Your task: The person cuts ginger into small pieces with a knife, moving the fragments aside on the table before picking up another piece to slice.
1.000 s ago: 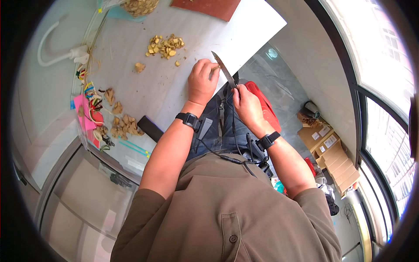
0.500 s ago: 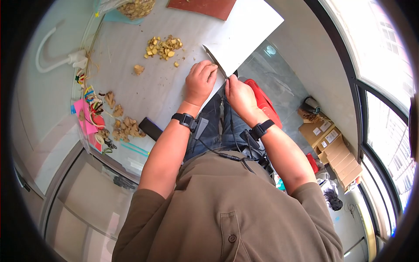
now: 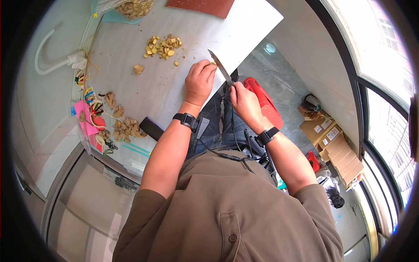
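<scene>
At the table edge: knife beside a small piece

Over the near edge of the pale table [image 3: 144,91], the left hand [image 3: 198,83] is curled, fingertips pinching a small yellowish piece [image 3: 213,63]. The right hand [image 3: 244,102] is closed around the handle of a knife [image 3: 220,67], whose blade slants up just beside that piece. A pile of cut bits [image 3: 163,46] lies farther up the table, well apart. Uncut lumps [image 3: 124,126] sit near the left rim.
</scene>
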`<state>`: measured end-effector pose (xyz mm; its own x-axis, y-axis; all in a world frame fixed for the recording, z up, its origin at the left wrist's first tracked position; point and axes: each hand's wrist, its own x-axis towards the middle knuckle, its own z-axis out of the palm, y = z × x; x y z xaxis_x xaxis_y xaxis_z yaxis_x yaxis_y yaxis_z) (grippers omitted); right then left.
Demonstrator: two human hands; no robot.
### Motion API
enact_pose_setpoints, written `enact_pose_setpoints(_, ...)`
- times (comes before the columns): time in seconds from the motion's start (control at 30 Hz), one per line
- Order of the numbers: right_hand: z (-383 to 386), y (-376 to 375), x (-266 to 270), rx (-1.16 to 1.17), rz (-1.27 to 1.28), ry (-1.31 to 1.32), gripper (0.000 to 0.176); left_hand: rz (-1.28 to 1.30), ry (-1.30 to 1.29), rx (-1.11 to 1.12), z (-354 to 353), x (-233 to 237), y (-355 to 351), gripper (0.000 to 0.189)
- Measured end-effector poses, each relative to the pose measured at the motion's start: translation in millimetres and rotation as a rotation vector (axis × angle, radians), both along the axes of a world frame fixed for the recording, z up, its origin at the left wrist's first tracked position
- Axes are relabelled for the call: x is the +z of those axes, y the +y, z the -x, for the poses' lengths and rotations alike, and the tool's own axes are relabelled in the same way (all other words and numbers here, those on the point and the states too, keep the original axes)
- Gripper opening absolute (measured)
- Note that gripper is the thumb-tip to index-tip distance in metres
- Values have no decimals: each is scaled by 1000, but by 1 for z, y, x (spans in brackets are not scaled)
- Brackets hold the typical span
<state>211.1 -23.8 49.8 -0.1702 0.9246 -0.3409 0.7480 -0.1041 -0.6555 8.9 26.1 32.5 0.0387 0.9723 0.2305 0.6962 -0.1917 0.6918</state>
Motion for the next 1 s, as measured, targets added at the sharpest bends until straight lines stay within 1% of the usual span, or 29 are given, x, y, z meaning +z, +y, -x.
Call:
enact_pose_setpoints(0.2, -4, -1, 9, 27, 8, -38, 27, -35, 12, -26, 1, 0, 2, 18)
enact_pose_setpoints(0.3, -3, 4, 15, 68, 52, -89, 23, -39, 30, -44, 3, -2, 4, 18)
enact_pose_setpoints(0.47, 6, 17, 6, 122, -18, -100, 26, -37, 19, -114, 10, -1, 6, 18)
enact_pose_setpoints(0.6, 11, 19, -3, 103, -6, -95, 26, -22, 9, -169, 18, 3, 6, 19)
enact_pose_setpoints(0.73, 13, 13, -9, 50, -5, -63, 26, -24, 24, -157, 19, 2, 3, 22)
enact_pose_setpoints(1.0, 1, -2, -3, 12, -14, -30, 26, -43, 32, -154, 18, 2, 5, 26)
